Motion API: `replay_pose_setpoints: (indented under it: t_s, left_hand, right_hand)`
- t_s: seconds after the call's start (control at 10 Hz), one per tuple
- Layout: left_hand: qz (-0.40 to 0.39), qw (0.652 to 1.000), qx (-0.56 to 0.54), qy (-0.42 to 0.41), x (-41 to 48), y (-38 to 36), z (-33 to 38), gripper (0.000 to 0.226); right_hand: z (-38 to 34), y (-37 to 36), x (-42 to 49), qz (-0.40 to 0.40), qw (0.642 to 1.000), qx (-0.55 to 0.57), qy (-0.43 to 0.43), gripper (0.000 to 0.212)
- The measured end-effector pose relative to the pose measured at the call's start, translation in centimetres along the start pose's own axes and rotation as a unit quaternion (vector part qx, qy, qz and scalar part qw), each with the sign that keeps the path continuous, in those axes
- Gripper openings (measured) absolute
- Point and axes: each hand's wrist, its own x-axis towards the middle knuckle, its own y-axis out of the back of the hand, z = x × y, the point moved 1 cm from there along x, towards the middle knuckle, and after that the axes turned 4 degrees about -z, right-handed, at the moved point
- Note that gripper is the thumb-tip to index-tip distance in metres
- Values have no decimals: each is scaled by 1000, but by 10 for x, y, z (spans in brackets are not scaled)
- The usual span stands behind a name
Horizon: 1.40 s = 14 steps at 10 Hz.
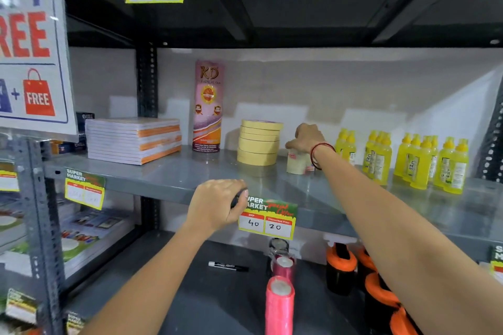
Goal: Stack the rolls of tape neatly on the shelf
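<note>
A stack of several beige tape rolls [259, 144] stands on the grey shelf [168, 177], right of a tall pink KD tape tube [208, 106]. To the stack's right stands a smaller pale stack of tape rolls [296, 162]. My right hand [306, 137] rests on top of that pale stack, fingers curled down over it. My left hand [217, 205] is at the shelf's front edge, fingers closed around a dark object that is mostly hidden by the fingers.
Notebooks [133, 140] are piled at the shelf's left. Several yellow glue bottles [408, 158] line the right. A price tag [268, 219] hangs on the shelf edge. Below lie a marker [228, 266], pink spools [279, 304] and orange-black containers [341, 266].
</note>
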Motion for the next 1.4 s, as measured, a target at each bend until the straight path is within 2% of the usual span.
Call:
replay_pose_setpoints:
  t_s: [0.4,0.5,0.6,0.7,0.9,1.2,1.4]
  left_hand:
    - [-13,1000,1,7,0,3,4,45]
    - [-17,1000,-2,8,1,5,5,45]
    - [-19,1000,-4,9,1,6,7,44]
    - [-23,1000,-6,11,1,8,8,45]
    - [-25,1000,-7,9,1,8,9,45]
    - [-56,998,-11,17,3,11,6,47]
    - [-64,991,-70,95,12,10,5,49]
  right_hand:
    - [8,-12,1,31,998,21,-44,36]
    - [6,-15,4,14,998,31,-45,48]
    - [7,-14,4,1,997,54,-48,52]
    - [9,-14,4,1,996,72,-46,31]
    - [13,-18,6,14,996,72,-41,41]
    - [13,-14,-2,5,996,78,-49,38]
    - [10,-10,-15,57,993,80,-59,68]
